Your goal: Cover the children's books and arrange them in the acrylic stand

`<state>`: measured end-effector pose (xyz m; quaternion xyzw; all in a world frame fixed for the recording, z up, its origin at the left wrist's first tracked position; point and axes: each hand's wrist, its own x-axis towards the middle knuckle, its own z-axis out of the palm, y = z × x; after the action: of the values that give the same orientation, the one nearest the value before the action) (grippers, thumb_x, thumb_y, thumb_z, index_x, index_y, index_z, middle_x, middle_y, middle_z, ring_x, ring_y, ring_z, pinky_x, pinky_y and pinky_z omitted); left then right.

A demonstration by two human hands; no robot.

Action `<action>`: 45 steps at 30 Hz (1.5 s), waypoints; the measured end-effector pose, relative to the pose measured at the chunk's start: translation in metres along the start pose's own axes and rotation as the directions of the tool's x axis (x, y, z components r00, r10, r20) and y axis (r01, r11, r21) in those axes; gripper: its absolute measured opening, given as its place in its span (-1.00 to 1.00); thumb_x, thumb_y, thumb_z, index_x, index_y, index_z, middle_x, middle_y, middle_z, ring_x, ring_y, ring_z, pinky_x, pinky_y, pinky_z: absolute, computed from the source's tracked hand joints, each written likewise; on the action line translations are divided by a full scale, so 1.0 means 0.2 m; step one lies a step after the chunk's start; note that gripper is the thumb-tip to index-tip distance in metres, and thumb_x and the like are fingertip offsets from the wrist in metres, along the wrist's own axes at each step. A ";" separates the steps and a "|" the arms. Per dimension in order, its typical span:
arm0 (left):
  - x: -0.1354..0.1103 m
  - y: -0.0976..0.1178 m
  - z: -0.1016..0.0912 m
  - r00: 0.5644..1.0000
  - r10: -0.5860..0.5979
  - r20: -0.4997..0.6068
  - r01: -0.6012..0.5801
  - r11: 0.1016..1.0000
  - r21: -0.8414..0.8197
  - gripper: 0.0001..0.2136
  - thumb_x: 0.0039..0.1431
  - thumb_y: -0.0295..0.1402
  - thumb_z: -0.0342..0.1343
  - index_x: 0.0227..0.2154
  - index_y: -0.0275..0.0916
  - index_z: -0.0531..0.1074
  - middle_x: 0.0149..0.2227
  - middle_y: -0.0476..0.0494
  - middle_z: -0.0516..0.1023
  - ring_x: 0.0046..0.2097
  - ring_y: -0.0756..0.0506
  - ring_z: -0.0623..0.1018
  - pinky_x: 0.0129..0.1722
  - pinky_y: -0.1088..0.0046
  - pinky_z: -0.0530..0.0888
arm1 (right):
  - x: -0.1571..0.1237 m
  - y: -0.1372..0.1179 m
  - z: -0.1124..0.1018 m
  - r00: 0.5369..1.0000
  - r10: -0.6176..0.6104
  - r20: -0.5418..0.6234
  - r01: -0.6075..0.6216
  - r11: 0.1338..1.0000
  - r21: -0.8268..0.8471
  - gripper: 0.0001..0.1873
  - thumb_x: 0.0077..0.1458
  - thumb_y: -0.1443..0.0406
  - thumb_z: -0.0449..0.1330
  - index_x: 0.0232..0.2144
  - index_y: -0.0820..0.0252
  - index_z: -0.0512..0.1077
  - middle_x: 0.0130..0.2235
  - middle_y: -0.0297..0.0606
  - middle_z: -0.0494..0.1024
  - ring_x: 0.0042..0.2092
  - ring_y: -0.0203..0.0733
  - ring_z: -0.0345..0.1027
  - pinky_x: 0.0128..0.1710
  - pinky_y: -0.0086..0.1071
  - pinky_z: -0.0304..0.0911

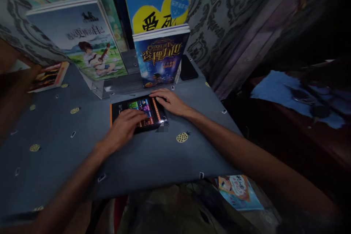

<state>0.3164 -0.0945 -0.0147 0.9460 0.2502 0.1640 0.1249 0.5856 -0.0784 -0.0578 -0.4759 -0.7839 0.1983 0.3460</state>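
A black book point(124, 105) with small colourful pictures and an orange edge at its left lies flat on the cloth-covered table. My left hand point(128, 123) rests over its near left part, fingers stretched across the cover and hiding some of it. At the far right corner of the same book, my right hand point(171, 101) lies with its fingers extended and thumb apart. Neither hand is wrapped round anything. Just beyond stands a dark blue book point(161, 58) with gold lettering, close to my right fingertips.
A book with a guitar player on its cover point(95, 51) stands in a clear holder point(95, 87). Behind is a blue and yellow book point(153, 5). A dark flat object point(188, 68) lies at right, a smaller book point(49, 76) at left. The table edge point(153, 187) is near my lap.
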 end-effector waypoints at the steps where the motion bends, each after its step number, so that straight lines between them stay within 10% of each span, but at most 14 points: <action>1: 0.02 0.05 0.02 0.997 0.057 0.043 -0.057 0.998 -0.010 -0.62 0.39 -0.50 -0.14 0.09 -0.18 0.49 0.06 -0.23 0.59 0.10 -0.18 0.52 0.12 0.13 0.46 | 0.00 0.00 0.00 1.000 -0.005 -0.002 0.005 1.000 0.010 -0.61 0.36 0.31 -0.02 0.09 0.15 0.52 0.16 -0.14 0.56 0.20 -0.07 0.38 0.24 -0.03 0.24; 7: 0.16 0.20 0.09 0.966 0.149 0.213 -0.160 0.987 0.034 -0.55 0.35 -0.56 -0.13 0.18 -0.11 0.43 0.09 -0.21 0.52 0.11 -0.19 0.45 0.12 0.09 0.44 | 0.00 0.01 0.01 1.000 -0.021 -0.023 0.021 1.000 0.023 -0.60 0.38 0.29 -0.05 0.09 0.15 0.50 0.11 -0.15 0.58 0.17 -0.08 0.39 0.22 -0.04 0.25; 17: 0.37 0.04 0.11 0.989 -0.041 0.139 0.015 0.982 0.186 -0.65 0.46 -0.32 -0.12 0.16 -0.24 0.41 0.12 -0.28 0.50 0.14 -0.24 0.47 0.15 0.08 0.39 | -0.01 -0.01 -0.01 0.999 0.025 -0.039 -0.023 0.999 0.039 -0.56 0.42 0.22 -0.09 0.17 0.14 0.43 0.15 -0.13 0.55 0.19 -0.06 0.36 0.23 -0.04 0.24; 24: 0.19 0.09 0.07 0.966 -0.070 0.248 0.006 0.969 0.248 -0.26 0.31 0.17 -0.03 0.36 -0.23 0.14 0.37 -0.46 0.23 0.41 -0.41 0.20 0.30 -0.17 0.22 | 0.00 -0.02 0.00 0.999 -0.019 -0.033 0.019 1.000 -0.006 -0.54 0.42 0.17 -0.09 0.16 0.17 0.45 0.09 -0.07 0.58 0.14 0.01 0.39 0.17 0.01 0.28; 34: -0.01 0.07 0.08 0.984 -0.092 0.152 0.031 0.931 0.364 -0.37 0.37 0.10 -0.09 0.35 -0.16 0.19 0.35 -0.39 0.31 0.39 -0.38 0.26 0.29 -0.11 0.28 | -0.01 -0.01 0.03 0.998 -0.065 -0.001 0.064 0.989 -0.134 -0.58 0.41 0.15 -0.04 0.09 0.15 0.51 0.09 -0.08 0.56 0.14 0.03 0.37 0.17 0.04 0.27; 45: -0.08 0.05 -0.03 0.968 -0.015 0.251 -0.014 0.993 0.116 -0.44 0.36 0.06 0.00 0.29 -0.10 0.30 0.37 -0.28 0.31 0.40 -0.29 0.27 0.37 -0.16 0.13 | -0.16 -0.17 -0.02 0.999 -0.014 -0.053 -0.003 0.953 -0.304 -0.64 0.35 0.29 -0.02 -0.08 0.25 0.57 -0.24 -0.07 0.56 -0.17 0.05 0.42 -0.08 -0.02 0.40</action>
<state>0.3055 -0.1093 -0.0091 0.9648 0.2418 0.0281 0.1001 0.5771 -0.1228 -0.0442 -0.5265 -0.7967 0.0614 0.2903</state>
